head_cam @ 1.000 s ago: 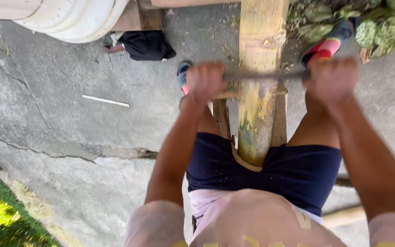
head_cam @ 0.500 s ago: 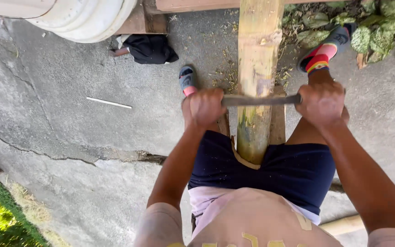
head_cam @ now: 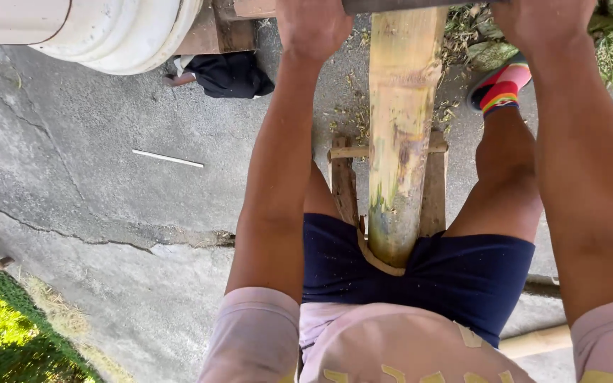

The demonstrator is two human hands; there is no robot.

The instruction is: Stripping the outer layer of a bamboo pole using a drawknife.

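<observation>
No packages, labels, signs or screens anywhere around the fingers; nothing of that kind shows on the ground either.

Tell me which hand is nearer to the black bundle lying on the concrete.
Left. The left hand grips the tool bar just right of the black bundle; the right hand grips the bar's other end, beyond the bamboo pole.

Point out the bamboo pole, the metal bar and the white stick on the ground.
bamboo pole (head_cam: 400,142): head view, middle of its scraped upper face.
metal bar (head_cam: 406,5): head view, stretch between the two hands.
white stick (head_cam: 168,159): head view, its midpoint on the concrete.
</observation>
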